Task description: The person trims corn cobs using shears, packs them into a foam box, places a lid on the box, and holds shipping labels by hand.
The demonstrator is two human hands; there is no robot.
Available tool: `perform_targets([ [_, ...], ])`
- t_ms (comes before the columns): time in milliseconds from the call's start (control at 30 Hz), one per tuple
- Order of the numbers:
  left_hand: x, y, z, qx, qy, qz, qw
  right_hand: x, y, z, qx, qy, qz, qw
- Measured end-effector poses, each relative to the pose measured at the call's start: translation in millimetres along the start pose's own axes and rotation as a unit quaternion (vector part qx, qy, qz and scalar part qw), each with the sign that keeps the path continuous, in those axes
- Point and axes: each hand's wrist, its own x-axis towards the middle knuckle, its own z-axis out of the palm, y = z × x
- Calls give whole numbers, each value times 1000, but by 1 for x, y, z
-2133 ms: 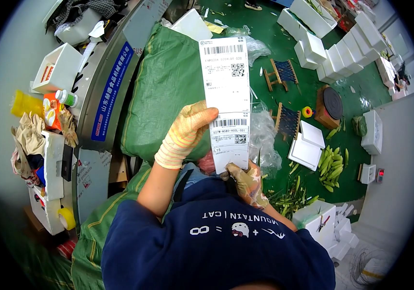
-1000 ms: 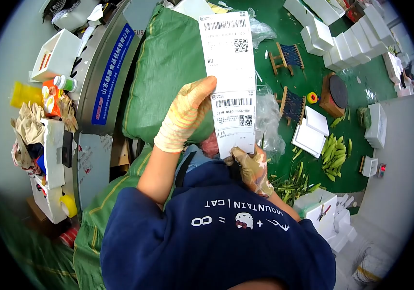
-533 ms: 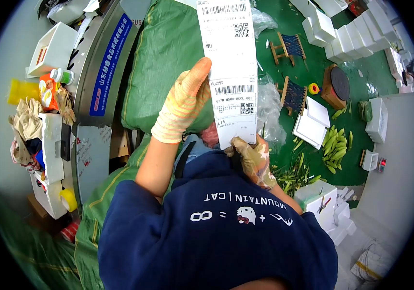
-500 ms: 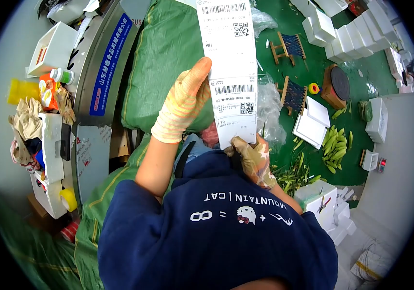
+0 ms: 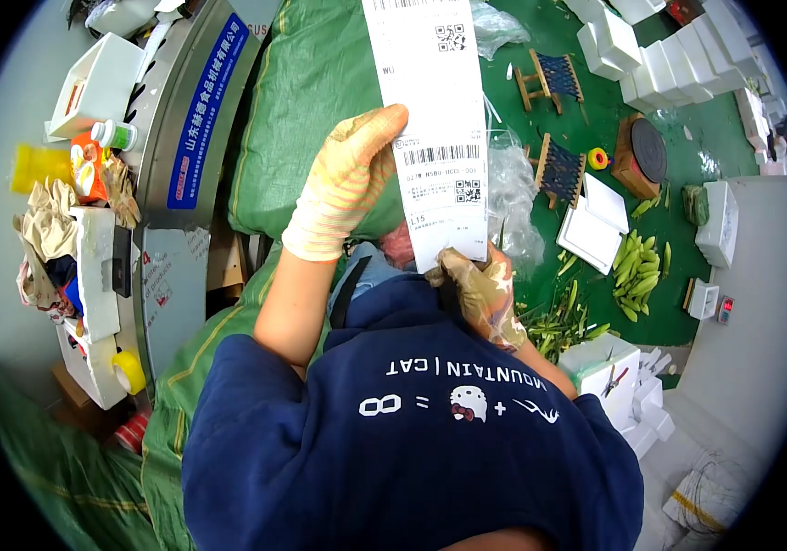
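Observation:
A long strip of white shipping labels, printed with barcodes and QR codes, hangs in front of my chest and runs out of the top of the view. My left hand, in an orange-and-yellow striped glove, grips the strip's left edge; its thumb lies at the edge and its other fingers are mostly hidden. Lower down, my right hand, in a camouflage-patterned glove, pinches the strip's bottom end close to my collar.
Green woven sacks lie ahead and to the left, beside a steel machine. On the green floor at right are folding stools, green corn ears, white foam boxes and clear plastic film.
The label strip has shifted slightly up and to the left in view, with my left hand moving slightly left. Both hands keep their hold.

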Motion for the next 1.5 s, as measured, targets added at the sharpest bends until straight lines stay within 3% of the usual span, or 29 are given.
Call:
perform_targets([
  [633, 5, -3, -10, 16, -6, 14, 1000, -7, -12, 9, -85, 52, -27, 995],
  [867, 5, -1, -9, -15, -1, -1, 1000, -5, -7, 9, -42, 53, -30, 997],
  [1500, 19, 0, -24, 43, 8, 13, 999, 10, -9, 2, -41, -14, -11, 999],
])
